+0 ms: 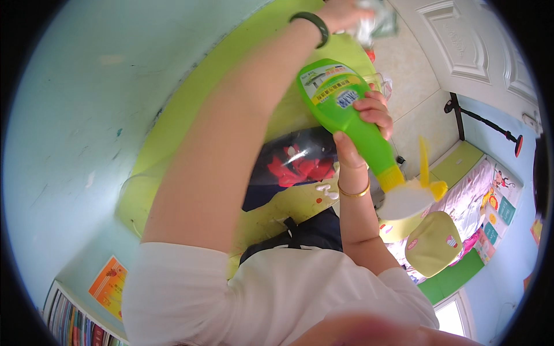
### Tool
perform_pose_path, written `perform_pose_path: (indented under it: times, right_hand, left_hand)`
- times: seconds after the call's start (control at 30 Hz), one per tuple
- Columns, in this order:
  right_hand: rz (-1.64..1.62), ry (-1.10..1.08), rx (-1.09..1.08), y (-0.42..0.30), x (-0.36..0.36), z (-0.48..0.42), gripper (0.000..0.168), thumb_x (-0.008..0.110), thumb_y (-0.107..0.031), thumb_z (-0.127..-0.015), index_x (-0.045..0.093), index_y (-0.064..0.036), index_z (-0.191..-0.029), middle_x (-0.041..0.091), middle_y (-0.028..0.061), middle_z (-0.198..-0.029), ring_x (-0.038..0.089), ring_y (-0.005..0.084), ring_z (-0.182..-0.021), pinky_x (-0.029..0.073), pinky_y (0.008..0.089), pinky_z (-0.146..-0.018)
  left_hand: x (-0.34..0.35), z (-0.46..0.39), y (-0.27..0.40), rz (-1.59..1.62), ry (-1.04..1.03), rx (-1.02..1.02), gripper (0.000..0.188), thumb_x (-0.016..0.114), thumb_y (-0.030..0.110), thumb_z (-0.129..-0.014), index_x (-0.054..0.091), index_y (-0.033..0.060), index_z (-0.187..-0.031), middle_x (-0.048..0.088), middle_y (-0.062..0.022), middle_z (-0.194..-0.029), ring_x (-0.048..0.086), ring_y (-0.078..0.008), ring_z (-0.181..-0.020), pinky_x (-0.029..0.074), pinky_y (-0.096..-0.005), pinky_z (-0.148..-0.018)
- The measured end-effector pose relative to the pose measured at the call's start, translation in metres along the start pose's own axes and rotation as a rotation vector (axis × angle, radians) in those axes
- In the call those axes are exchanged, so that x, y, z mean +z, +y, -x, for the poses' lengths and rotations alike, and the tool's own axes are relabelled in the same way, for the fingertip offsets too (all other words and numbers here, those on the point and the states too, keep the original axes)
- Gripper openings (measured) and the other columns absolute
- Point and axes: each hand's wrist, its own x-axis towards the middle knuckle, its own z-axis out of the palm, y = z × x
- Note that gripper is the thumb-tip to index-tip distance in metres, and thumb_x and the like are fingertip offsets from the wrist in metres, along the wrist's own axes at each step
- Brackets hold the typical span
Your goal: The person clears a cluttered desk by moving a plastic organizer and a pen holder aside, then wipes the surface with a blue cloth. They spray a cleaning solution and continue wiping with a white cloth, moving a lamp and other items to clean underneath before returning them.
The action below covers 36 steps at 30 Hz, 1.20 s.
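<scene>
My right hand (372, 114), a gold bangle on its wrist, grips a green spray bottle (335, 101) that bears writing. The bottle is tilted, its base away from me and its white and yellow trigger head towards my side. My left hand (348, 15), with a dark bracelet, reaches out at the top edge. A blurred, crumpled whitish thing (374, 26) is in its fingers; whether cloth or plastic I cannot tell. Below the bottle a glossy dark item with a red flower print (298, 162) lies over a yellow-green surface (177, 121), partly hidden by my left forearm.
A pale blue wall (99, 99) runs along the left. Bookshelves (82, 320) stand at lower left. A tiled floor (411, 65) and a white panelled door (471, 47) are at upper right. To the right are a yellow-green chair (435, 244) and a bed with pink bedding (467, 207).
</scene>
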Motion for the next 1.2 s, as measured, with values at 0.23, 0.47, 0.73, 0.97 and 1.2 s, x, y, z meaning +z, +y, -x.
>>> perform_pose_path:
  times: [0.23, 0.47, 0.73, 0.97, 1.2]
  right_hand:
    - [0.125, -0.014, -0.042, -0.003, 0.013, -0.004, 0.042, 0.077, -0.012, -0.056, 0.053, -0.008, -0.092, 0.064, 0.0080, -0.092, 0.057, 0.0321, -0.099, 0.038, 0.0501, -0.105]
    - [0.182, -0.050, -0.094, -0.004, 0.023, -0.003, 0.045, 0.077, -0.005, -0.053, 0.053, -0.008, -0.091, 0.063, 0.0098, -0.090, 0.058, 0.0314, -0.094, 0.045, 0.0450, -0.092]
    - [-0.249, 0.195, 0.268, -0.025, 0.000, -0.022, 0.035, 0.064, -0.002, -0.066, 0.056, -0.005, -0.100, 0.062, 0.0171, -0.104, 0.057, 0.0307, -0.106, 0.042, 0.0473, -0.102]
    - [-0.261, 0.212, 0.290, -0.106, -0.156, -0.046, 0.028, 0.058, -0.012, -0.080, 0.062, -0.004, -0.107, 0.050, 0.0242, -0.138, 0.049, 0.0355, -0.126, 0.038, 0.0480, -0.109]
    - [0.310, 0.825, 0.851, -0.132, -0.294, 0.097, 0.036, 0.082, -0.010, -0.069, 0.061, -0.005, -0.098, 0.060, 0.0037, -0.096, 0.055, 0.0137, -0.091, 0.045, 0.0293, -0.075]
  left_hand:
    - [-0.144, 0.115, 0.047, 0.968, -0.057, -0.143, 0.048, 0.058, 0.028, -0.096, 0.049, -0.0010, -0.133, 0.061, -0.0167, -0.125, 0.061, -0.0262, -0.113, 0.048, -0.0387, -0.099]
    - [-0.181, 0.291, 0.016, 1.562, 0.171, -0.653, 0.047, 0.050, 0.038, -0.100, 0.053, 0.0033, -0.131, 0.057, -0.0127, -0.132, 0.054, -0.0264, -0.121, 0.041, -0.0426, -0.106]
    - [-0.162, 0.359, 0.028, 1.117, 0.166, -0.874, 0.040, 0.055, 0.034, -0.098, 0.057, 0.0056, -0.126, 0.065, -0.0079, -0.118, 0.063, -0.0189, -0.105, 0.051, -0.0352, -0.092]
    - [-0.134, 0.390, 0.045, 0.908, 0.430, -0.785, 0.043, 0.055, 0.033, -0.099, 0.054, 0.0033, -0.129, 0.063, -0.0075, -0.120, 0.062, -0.0193, -0.107, 0.050, -0.0347, -0.092]
    - [-0.098, 0.410, 0.055, 0.795, 0.459, -0.679, 0.042, 0.049, 0.029, -0.101, 0.049, 0.0012, -0.133, 0.059, -0.0113, -0.127, 0.058, -0.0231, -0.115, 0.047, -0.0381, -0.097]
